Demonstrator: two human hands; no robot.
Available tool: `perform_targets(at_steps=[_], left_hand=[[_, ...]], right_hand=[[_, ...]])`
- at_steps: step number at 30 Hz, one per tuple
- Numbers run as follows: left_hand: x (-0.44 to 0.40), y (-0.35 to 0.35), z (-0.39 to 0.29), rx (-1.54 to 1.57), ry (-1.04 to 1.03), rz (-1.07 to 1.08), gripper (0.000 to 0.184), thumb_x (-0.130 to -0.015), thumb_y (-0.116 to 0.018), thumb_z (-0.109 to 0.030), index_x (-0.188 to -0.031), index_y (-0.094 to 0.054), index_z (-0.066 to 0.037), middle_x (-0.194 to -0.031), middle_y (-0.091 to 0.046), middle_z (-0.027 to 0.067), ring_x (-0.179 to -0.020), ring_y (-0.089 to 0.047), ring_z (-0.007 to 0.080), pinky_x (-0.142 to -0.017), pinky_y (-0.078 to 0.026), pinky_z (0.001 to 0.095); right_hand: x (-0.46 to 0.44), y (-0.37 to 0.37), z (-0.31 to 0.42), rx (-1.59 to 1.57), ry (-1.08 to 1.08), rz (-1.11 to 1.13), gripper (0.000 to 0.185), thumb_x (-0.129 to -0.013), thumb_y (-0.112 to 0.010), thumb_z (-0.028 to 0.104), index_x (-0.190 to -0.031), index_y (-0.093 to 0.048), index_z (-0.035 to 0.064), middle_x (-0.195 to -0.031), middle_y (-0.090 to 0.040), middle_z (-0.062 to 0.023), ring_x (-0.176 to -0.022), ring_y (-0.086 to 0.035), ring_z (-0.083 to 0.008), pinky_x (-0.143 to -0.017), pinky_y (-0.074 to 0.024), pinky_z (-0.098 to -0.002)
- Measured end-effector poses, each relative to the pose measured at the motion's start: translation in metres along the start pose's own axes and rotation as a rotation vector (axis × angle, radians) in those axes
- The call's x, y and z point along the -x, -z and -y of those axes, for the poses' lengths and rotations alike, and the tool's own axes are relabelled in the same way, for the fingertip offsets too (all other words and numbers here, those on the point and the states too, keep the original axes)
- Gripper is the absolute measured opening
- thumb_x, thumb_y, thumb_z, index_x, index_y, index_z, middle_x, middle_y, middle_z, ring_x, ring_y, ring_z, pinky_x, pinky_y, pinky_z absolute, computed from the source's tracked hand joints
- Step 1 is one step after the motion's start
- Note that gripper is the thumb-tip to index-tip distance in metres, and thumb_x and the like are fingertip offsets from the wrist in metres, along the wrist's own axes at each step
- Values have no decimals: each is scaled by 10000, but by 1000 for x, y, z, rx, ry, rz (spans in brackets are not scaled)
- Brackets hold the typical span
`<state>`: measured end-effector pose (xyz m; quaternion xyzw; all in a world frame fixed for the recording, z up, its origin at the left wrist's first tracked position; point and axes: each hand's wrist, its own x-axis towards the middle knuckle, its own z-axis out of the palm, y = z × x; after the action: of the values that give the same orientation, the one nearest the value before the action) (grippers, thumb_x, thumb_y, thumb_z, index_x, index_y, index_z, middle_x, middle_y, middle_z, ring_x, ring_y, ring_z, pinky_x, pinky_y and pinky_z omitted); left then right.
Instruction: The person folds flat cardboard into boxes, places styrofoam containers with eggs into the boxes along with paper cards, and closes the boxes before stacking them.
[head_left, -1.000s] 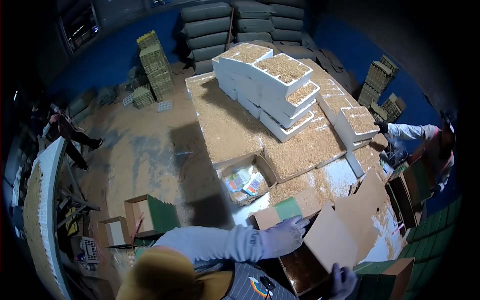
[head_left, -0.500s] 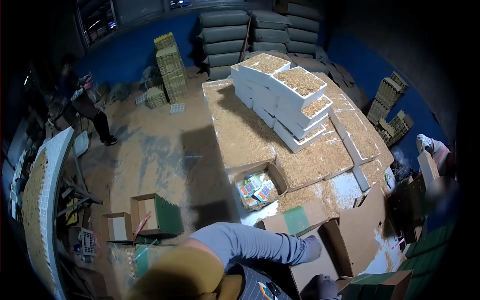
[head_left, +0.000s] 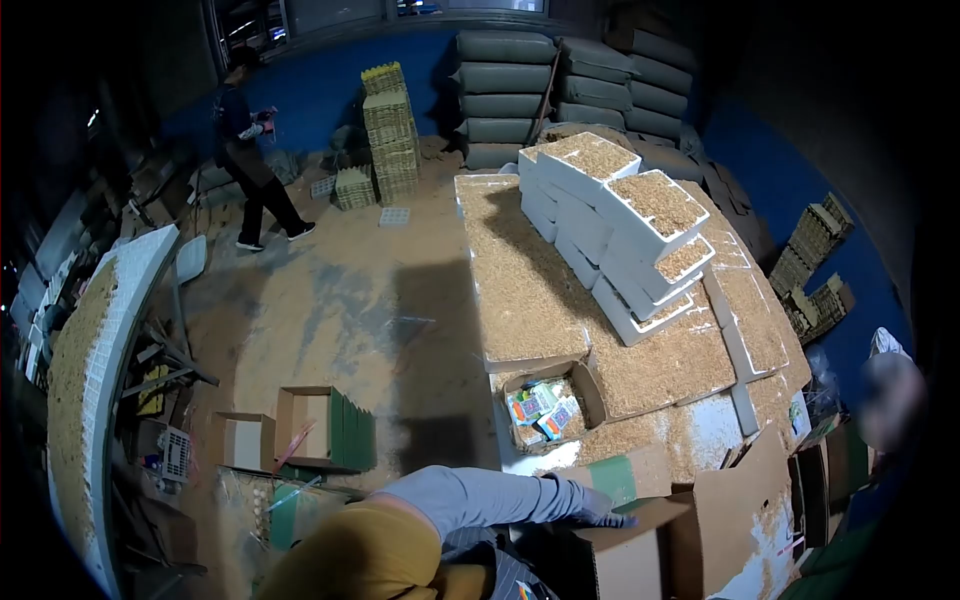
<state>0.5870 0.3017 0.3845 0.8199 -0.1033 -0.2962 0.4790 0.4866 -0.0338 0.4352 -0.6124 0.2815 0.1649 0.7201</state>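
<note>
My left hand, in a greyish glove, reaches in from the left at the bottom centre. Its fingers lie stretched over the upper edge of an open cardboard box. Brown inner walls and a raised flap show on this box. Just behind the hand lies a cardboard piece with a green band. A taller cardboard sheet leans to the right of the box. My right hand is out of view.
White foam boxes filled with brown grains stand stacked on a grain-covered surface. A carton holds colourful packets. Open cartons sit on the floor at left. One person is at back left, another at far right.
The view has shifted, so the scene sits further right and lower. My right hand has left the view. The box under my left hand has been turned. The person at left now stands in fuller view.
</note>
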Motion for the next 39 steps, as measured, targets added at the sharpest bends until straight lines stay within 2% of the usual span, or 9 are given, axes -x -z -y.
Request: perform_targets(at_steps=[7, 13, 19, 23, 26, 27, 33, 35, 39], left_hand=[[-10, -27, 8, -103, -51, -96, 1030, -766, -608, -703, -1439, -296, 12, -1207, -569, 309, -1081, -583, 430, -937, -460, 437], [-19, -15, 25, -62, -1, 49, 968, -792, -544, -739, -1262, -479, 105, -1049, -628, 328, -1005, -617, 432, -918, -463, 436], [-59, -44, -106, 244, -209, 350, 664, -979, -409, -550, -1323, -498, 11, -1128, -643, 188, -955, -637, 260, -876, -495, 377], [-184, -104, -192, 243, -577, 62, 582, -998, -436, -465, -1234, -520, 60, -1139, -618, 195, -1088, -575, 304, -950, -432, 364], [-221, -161, -284, 157, -881, 144, 669, -977, -401, -568, -1308, -485, 7, -1047, -624, 130, -912, -591, 196, -835, -474, 294], [-210, -180, -328, 174, -419, 275, 628, -992, -405, -493, -1359, -439, 16, -1257, -513, 166, -1121, -500, 259, -972, -386, 327], [-324, -298, -286, -524, -1384, 487, 724, -922, -560, -484, -1451, -336, -42, -1414, -444, 236, -1260, -473, 287, -1063, -349, 354], [-268, -252, -316, 116, -542, 667, 746, -903, -640, -362, -1481, -280, -56, -1375, -482, 197, -1177, -521, 233, -996, -413, 324], [-315, -258, -279, 602, -142, 799, 679, -950, -594, -315, -1490, -272, -60, -1324, -534, 158, -1132, -556, 205, -977, -439, 326]], right_hand=[[-28, -28, -28, -120, -30, 45, 452, -902, -582, 144, -1325, -471, 27, -1257, -552, -175, -1149, -555, -292, -1003, -440, -404], [-7, -7, -84, -364, 176, -56, 524, -898, -587, 164, -1376, -427, 20, -1296, -532, -157, -1158, -552, -273, -1021, -430, -377], [115, 51, -127, -617, 523, -478, 689, -842, -657, 339, -1406, -402, 35, -1343, -507, -157, -1252, -477, -280, -1048, -410, -424], [234, 152, -131, -776, 806, -494, 654, -873, -623, 357, -1406, -406, 45, -1352, -504, -152, -1262, -467, -275, -1050, -406, -411], [275, 186, -77, -509, 1122, -1099, 507, -970, -511, 369, -1345, -460, 31, -1312, -529, -118, -1177, -530, -244, -991, -446, -381], [273, 208, -58, -431, 1212, -1229, 497, -970, -520, 330, -1360, -435, 33, -1252, -553, -119, -1106, -567, -245, -928, -487, -388], [248, 324, 23, -93, 1217, -1204, 517, -962, -544, 356, -1310, -474, -19, -1210, -603, -126, -1063, -606, -237, -907, -498, -377], [222, 339, 52, -469, 1039, -756, 477, -969, -542, 271, -1348, -449, -3, -1281, -552, -129, -1067, -604, -215, -892, -518, -371], [105, 355, 57, -388, 567, -611, 585, -947, -565, 396, -1376, -439, 18, -1291, -550, -116, -1110, -579, -247, -970, -475, -384]])
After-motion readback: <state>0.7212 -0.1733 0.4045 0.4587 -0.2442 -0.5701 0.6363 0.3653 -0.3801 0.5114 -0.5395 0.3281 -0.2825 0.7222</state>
